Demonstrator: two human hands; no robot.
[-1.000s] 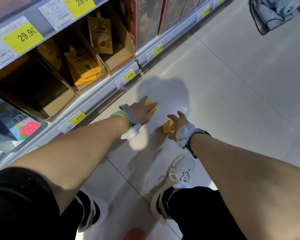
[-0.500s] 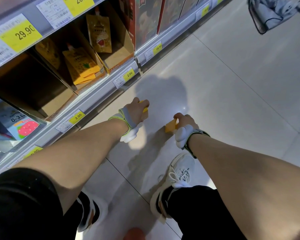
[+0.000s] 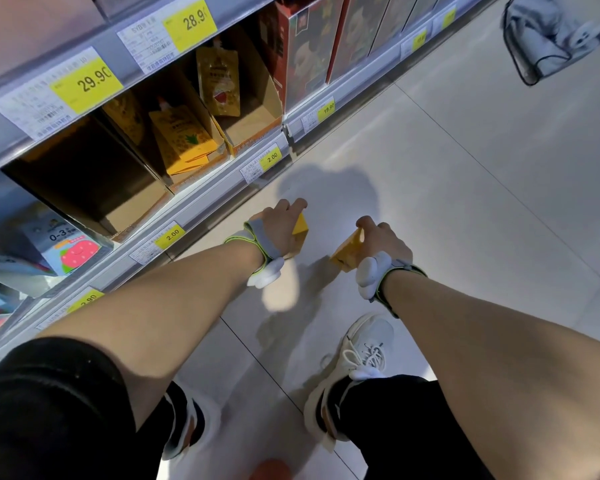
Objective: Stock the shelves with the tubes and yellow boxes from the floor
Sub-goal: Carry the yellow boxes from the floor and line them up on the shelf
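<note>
You're crouched at the shelf, both arms stretched down to the floor point(image 3: 465, 202), one yellow box per hand, so two go up in a single trip. Your left hand point(image 3: 279, 225) has its grip closed over the top of the left yellow box point(image 3: 300, 227), fingers draped across the far edge, only a corner of the box showing. Your right hand point(image 3: 383, 239) is wrapped round the right yellow box point(image 3: 347, 249), which is tilted, one end up, looks like it's just leaving the tile. Both boxes sit low, just beside the bottom shelf edge point(image 3: 201, 216) with the 2.00 tags, well apart from each other. Open cardboard trays point(image 3: 253, 123) on that shelf, some holding yellow pouches point(image 3: 179, 136), one dark bay looks empty, probably the target. No tubes visible on the floor here. Top-down grip makes sense: boxes lie flat, nothing to get under
</note>
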